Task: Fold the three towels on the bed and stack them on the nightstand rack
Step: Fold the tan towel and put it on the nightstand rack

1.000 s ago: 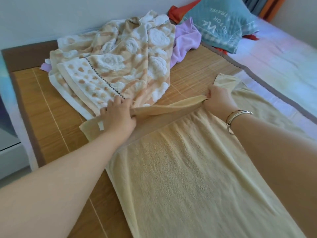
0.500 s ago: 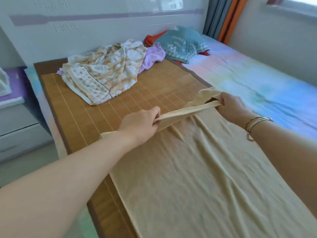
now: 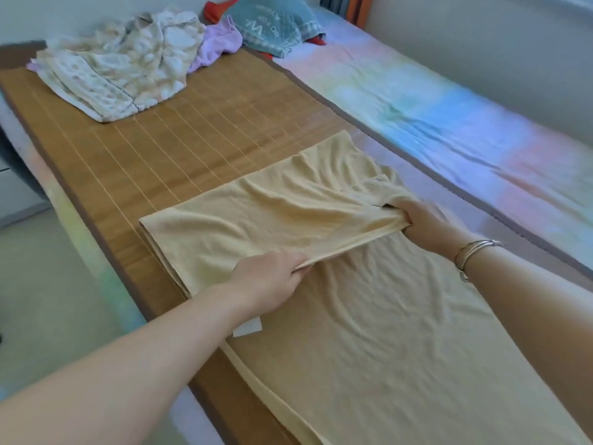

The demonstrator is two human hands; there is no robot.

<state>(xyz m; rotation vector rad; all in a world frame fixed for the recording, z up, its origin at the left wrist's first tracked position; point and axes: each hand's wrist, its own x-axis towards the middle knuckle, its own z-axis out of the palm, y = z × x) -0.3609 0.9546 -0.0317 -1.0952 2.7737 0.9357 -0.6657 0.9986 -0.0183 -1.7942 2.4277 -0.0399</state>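
Both hands, left point(image 3: 272, 279) and right point(image 3: 431, 224), grip the yellow towel's point(image 3: 369, 332) folded-over edge

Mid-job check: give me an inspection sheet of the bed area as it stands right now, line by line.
Surface: bamboo mat on the bed, pastel sheet beside it.
Job's things: yellow towel spread on the mat, far end doubled back toward the person; patterned towel and purple towel bunched at the head end, unfolded.
Clutter: teal pillow over something red.
Hands: left hand and right hand each grip the folded edge, fingers curled; bracelet on right wrist.
Cables: nothing seen.
Surroundings: wall, curtain, floor at left; nightstand rack not in view.
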